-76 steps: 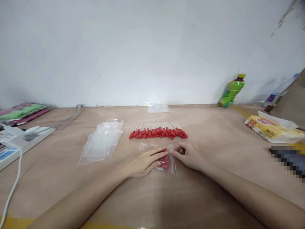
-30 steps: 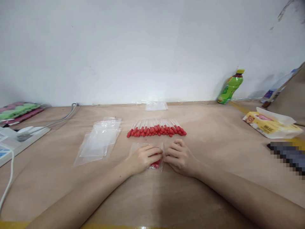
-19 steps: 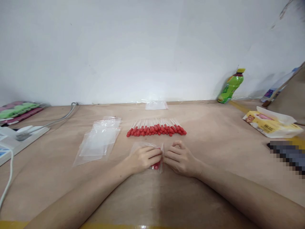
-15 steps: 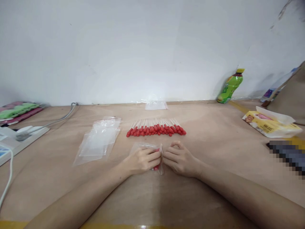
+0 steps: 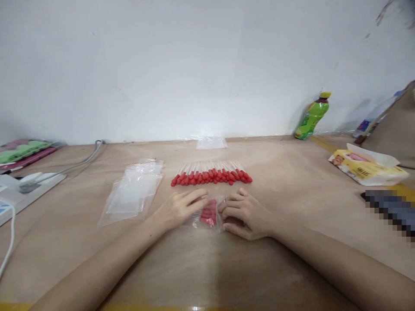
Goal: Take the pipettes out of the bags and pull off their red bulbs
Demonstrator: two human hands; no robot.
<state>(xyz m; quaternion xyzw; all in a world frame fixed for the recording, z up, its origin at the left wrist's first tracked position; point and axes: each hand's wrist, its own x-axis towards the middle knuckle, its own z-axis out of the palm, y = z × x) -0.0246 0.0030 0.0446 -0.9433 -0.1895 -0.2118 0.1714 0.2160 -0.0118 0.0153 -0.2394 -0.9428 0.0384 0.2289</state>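
Observation:
A clear plastic zip bag (image 5: 195, 221) lies flat on the table in front of me, with several red-tipped pieces (image 5: 208, 212) inside; their other ends are covered by my left hand. My left hand (image 5: 183, 209) rests over the bag's left part, its fingers stretched out towards the red tips. At the bag's right edge, my right hand (image 5: 244, 214) has curled fingers and thumb on the plastic. Just beyond the hands, a row of red-headed sticks (image 5: 212, 175) is spread side by side, red ends towards me.
Several flat plastic bags (image 5: 131, 194) lie left of the row, and more clear bags (image 5: 212, 143) by the wall. On the right are a green bottle (image 5: 313, 116), a yellow tissue pack (image 5: 365, 166) and a blurred dark object (image 5: 389, 211). A power strip (image 5: 48, 183) with cables sits left.
My left hand has loosened and shifted left, its fingers straightening and uncovering the red tips in the bag. The bag now lies flatter. My right hand stays at its right edge.

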